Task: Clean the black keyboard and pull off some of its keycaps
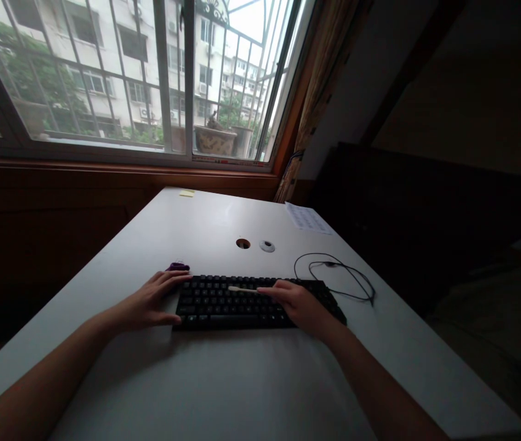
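Currently the black keyboard (233, 303) lies directly ahead of me on the white surface (224, 380), its long axis running left to right, square to my forearms. Both hands are on it. My left hand (152, 303) sits at the keyboard's left end, fingers loosely spread, fingertips reaching toward the rear corner and thumb at the front corner; it rests against the casing and does not close round it. My right hand (300, 303) rests over the right-hand keys and pinches a thin pale stick (242, 289). The stick points left along the keyboard's long axis and lies low over the upper key rows near the middle. The right hand is therefore the nearer one to the middle keys, and the left is stationed at the end. I cannot tell whether the stick's tip touches a key, nor what kind of tip it has. The right hand covers the keys beneath it. A small purple object (178, 266) sits just beyond the left fingertips, too dark to identify. A looped cable (334, 275) lies to the right of the keyboard, and a hole (243, 243) and a round cap (267, 246) sit beyond it.
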The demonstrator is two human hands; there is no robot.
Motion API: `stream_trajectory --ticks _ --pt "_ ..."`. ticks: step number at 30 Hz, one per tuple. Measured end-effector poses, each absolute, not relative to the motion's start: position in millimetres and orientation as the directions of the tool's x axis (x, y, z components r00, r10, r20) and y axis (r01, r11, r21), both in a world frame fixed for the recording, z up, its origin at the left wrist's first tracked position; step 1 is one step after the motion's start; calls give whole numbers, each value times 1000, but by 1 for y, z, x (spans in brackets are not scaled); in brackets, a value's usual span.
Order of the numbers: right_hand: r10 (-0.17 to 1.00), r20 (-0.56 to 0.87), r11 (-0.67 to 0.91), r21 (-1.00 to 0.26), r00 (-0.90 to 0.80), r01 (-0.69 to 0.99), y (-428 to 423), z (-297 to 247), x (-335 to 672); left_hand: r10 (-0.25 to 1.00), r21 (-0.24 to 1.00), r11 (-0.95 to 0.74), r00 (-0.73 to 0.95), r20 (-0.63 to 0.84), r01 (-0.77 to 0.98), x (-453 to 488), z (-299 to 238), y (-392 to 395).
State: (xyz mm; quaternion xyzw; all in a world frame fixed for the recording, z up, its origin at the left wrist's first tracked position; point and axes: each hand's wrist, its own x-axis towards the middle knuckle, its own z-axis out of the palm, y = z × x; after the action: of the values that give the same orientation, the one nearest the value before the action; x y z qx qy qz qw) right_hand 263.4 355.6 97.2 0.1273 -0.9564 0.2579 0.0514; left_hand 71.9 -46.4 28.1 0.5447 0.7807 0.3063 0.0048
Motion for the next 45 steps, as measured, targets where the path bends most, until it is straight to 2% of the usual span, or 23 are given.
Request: stream_trajectory --ticks 3,8,15,23,32,45 --pt "-298 149 817 -470 -943 -332 318 87 246 868 478 212 -390 309 852 74 29 -46" --pt "-350 120 833 -413 -929 -367 271 79 225 871 465 227 -392 296 856 79 32 -44" --pt "-358 89 894 -254 -929 -369 262 89 223 869 428 233 -385 312 873 80 32 -43" --pt "-325 43 924 -199 -945 -327 289 95 237 863 468 226 -398 311 855 82 33 -43" --pt "-287 6 925 -256 -958 -279 296 100 245 855 462 190 -377 357 867 80 30 -42" --pt "-239 29 919 -316 -971 -236 343 92 265 845 466 178 -377 379 867 81 30 -42"
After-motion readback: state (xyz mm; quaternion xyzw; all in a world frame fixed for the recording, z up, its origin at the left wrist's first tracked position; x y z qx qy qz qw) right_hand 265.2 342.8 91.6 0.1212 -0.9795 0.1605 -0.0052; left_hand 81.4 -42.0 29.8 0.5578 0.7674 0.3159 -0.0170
